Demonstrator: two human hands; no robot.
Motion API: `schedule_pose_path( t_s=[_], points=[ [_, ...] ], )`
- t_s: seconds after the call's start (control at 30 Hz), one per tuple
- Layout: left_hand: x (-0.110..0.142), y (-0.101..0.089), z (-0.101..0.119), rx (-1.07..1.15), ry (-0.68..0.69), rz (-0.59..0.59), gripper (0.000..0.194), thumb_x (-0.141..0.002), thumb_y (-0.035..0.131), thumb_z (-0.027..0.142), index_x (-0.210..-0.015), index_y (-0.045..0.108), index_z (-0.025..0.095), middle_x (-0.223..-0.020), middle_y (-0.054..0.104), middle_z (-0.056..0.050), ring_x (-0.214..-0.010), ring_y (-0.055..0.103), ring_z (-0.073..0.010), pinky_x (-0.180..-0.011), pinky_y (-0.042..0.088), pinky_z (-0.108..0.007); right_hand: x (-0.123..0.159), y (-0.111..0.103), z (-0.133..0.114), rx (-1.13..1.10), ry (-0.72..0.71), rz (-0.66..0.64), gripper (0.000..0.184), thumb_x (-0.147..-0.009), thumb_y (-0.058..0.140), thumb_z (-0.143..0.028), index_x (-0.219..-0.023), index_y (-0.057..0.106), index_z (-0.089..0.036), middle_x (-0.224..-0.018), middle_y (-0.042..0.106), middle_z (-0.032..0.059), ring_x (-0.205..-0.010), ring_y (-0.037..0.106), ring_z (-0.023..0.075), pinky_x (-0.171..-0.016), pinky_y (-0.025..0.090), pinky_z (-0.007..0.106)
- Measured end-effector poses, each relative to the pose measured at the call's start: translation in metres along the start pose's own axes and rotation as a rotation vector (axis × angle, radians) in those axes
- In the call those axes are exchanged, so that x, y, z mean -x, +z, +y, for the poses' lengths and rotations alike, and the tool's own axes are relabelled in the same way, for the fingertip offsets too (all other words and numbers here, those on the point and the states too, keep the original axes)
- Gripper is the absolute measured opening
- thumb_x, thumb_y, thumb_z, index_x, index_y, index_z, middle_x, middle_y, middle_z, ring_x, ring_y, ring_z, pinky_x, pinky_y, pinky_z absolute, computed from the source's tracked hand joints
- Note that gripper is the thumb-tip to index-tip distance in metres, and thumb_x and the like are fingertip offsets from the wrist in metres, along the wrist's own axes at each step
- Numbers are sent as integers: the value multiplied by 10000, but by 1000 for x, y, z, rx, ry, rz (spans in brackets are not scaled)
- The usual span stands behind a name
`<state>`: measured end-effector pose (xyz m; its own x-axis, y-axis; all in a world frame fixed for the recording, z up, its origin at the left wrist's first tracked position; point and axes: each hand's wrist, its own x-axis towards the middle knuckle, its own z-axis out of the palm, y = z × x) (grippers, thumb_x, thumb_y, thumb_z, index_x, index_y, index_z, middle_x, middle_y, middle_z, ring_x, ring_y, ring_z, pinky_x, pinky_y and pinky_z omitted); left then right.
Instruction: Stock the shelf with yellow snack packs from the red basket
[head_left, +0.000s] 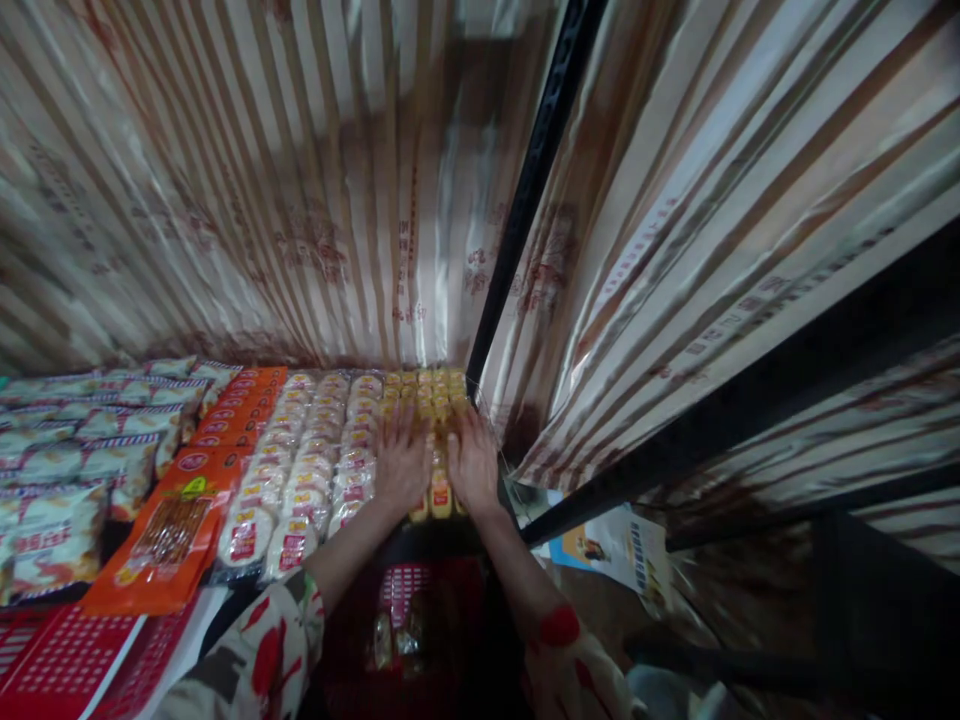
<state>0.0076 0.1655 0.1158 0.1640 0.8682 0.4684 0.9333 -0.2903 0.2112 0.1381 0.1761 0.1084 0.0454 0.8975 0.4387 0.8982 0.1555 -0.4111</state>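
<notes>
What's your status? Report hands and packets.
Left hand and right hand open, palms down on yellow packets. White round packets beside left hand. Dark post beyond right hand.

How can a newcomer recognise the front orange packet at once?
Below the pleated curtain, look to the left of the left hand. Between the pale bags and the round white packs runs one orange row. The front orange packet is nearest the camera and, unlike those behind it, clearly shows brown food.
</notes>
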Motion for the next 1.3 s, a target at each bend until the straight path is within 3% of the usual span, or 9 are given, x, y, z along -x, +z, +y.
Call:
schedule_pose_path(
  t_s=[0.17, 0.37, 0.63, 0.83, 1.07, 1.3],
  points=[
    [-51, 16, -39, -18, -222, -234, 500, -915, 319, 320, -1397, 352, 191, -1515, 224, -110, -1404, 136, -287, -1107, 204, -507, -62, 13, -19, 159, 9, -285, 536, -927, 246, -349, -1417, 324, -146, -1502, 282, 86, -1412, 124, 245, -1115, 171, 407],
    [-76, 36, -65, -58, -98, -266, 475, -924, 308, 342, -1376, 382, 216, -1506, 257, -100, -1404, 151, -262, -1104, 207, -484, -95, 39, -20, 239, -63, -446, 534, -930, 226, -367, -1440, 265, -217, -1529, 208, 50, -1419, 87, 244, -1116, 104, 422],
    [-83, 57, -68, -79, -2, -239, 447, -923, 324, 319, -1343, 428, 208, -1447, 375, -126, -1362, 286, -257, -1065, 288, -474, -99, 55, -12, 246, -89, -432, 529, -931, 212, -381, -1430, 291, -224, -1508, 277, 48, -1412, 118, 251, -1108, 94, 436],
    [-81, 56, -67, -92, 31, -250, 434, -924, 326, 316, -1317, 465, 196, -1435, 398, -113, -1354, 303, -249, -1077, 275, -432, -96, 53, -15, 234, -69, -456, 534, -935, 205, -382, -1438, 269, -213, -1512, 264, 49, -1405, 156, 245, -1111, 88, 430],
    [-88, 50, -63, -99, 5, -276, 445, -929, 300, 329, -1343, 428, 227, -1451, 374, -102, -1362, 285, -259, -1074, 257, -502, -101, 54, -15, 240, -43, -421, 529, -941, 198, -390, -1433, 282, -217, -1516, 254, 50, -1406, 150, 239, -1115, 88, 427],
    [-99, 62, -60, -136, 41, -249, 460, -914, 326, 311, -1342, 433, 181, -1419, 422, -111, -1344, 322, -258, -1075, 268, -487, -108, 56, -7, 244, -38, -418, 526, -937, 221, -405, -1427, 300, -230, -1516, 252, 42, -1416, 96, 246, -1119, 54, 448]
  ],
)
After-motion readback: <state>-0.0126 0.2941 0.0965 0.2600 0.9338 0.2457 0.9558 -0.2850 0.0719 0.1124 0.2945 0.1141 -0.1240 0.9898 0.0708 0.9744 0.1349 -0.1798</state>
